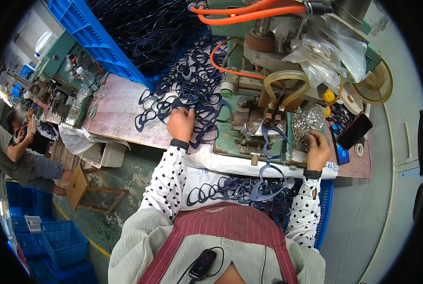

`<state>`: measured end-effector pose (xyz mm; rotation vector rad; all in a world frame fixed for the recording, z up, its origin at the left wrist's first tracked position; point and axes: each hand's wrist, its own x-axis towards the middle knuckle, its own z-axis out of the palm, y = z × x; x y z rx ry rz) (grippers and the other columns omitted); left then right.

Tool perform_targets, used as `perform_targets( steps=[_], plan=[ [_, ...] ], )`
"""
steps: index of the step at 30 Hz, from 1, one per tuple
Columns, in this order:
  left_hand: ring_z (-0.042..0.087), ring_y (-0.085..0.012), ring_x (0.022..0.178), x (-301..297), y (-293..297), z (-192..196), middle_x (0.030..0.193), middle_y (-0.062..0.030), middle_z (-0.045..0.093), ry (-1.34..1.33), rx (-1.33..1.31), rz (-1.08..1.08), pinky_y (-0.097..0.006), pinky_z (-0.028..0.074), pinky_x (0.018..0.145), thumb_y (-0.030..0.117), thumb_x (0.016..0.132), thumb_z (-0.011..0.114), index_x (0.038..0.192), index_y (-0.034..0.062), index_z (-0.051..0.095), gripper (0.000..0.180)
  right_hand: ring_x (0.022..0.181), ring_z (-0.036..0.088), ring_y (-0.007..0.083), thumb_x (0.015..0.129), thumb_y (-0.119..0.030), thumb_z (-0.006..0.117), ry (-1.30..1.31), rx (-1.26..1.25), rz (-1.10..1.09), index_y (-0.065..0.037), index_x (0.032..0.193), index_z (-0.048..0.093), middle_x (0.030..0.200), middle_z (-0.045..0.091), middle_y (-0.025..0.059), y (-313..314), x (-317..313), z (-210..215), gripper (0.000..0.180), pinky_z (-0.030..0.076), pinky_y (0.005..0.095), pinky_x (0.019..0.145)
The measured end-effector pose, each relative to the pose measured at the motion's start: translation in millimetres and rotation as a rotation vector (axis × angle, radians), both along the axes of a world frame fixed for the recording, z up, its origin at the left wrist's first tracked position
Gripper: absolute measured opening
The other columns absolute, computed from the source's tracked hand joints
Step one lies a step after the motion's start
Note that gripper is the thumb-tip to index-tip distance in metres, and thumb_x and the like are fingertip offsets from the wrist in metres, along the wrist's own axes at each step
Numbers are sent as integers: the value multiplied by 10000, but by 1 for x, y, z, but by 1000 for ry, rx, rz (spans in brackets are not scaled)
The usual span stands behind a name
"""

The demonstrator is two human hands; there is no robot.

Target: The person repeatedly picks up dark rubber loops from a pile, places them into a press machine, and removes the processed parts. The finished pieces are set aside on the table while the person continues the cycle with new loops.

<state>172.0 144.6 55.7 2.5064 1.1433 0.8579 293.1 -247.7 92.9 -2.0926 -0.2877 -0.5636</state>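
Observation:
My left hand [180, 125] is closed at the near edge of a loose heap of dark blue plastic eyeglass frames [192, 78], its fingertips on one of them. My right hand [318, 151] pinches over a pile of tiny silvery metal parts [300, 127] at the machine's right side; what lies between the fingertips is too small to make out. Between my hands, a blue eyeglass frame [261, 183] hangs down from the front of a green bench machine [228, 137], one rim near the machine's jaws and the other over the table edge.
A blue crate [105, 47] tipped at the back left spills more frames. Below the table edge, several frames lie over my lap area [225, 187]. A phone [355, 131] stands at the right beside a tape roll [359, 149]. Orange hoses [249, 13] cross above. Another person [19, 146] sits far left.

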Motion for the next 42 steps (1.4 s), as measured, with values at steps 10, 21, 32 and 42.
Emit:
perform_targets(
  steps=[10,21,32,42],
  plan=[
    [601,-200,617,-3,-33,74,838,-126,601,-659,-213,-340,-301,480,611,85,951,560,1026,-17,572,127,645,466,11,823,-1,674,303,418,403,-5,972,723,792,639,-46,57,-44,89,157,357,169,579],
    [623,-239,852,-24,-100,113,930,-66,661,-632,318,-834,-425,426,905,38,819,664,1051,55,659,233,638,506,25,727,-19,758,405,380,446,-4,1089,547,827,680,48,89,-55,106,419,366,186,545],
    [676,-270,943,-27,-131,130,1086,-140,665,-679,379,-1443,-416,538,851,89,796,712,1093,2,665,313,642,515,53,717,-17,771,382,598,503,37,1164,443,803,652,66,108,-53,97,557,418,202,562],
    [650,-284,1028,-12,-149,112,1167,-176,636,-573,271,-1603,-445,532,942,99,815,698,1156,-12,632,365,782,654,232,777,-99,738,33,-131,-164,-58,1160,580,918,693,94,3,14,27,417,510,343,727]
  ],
)
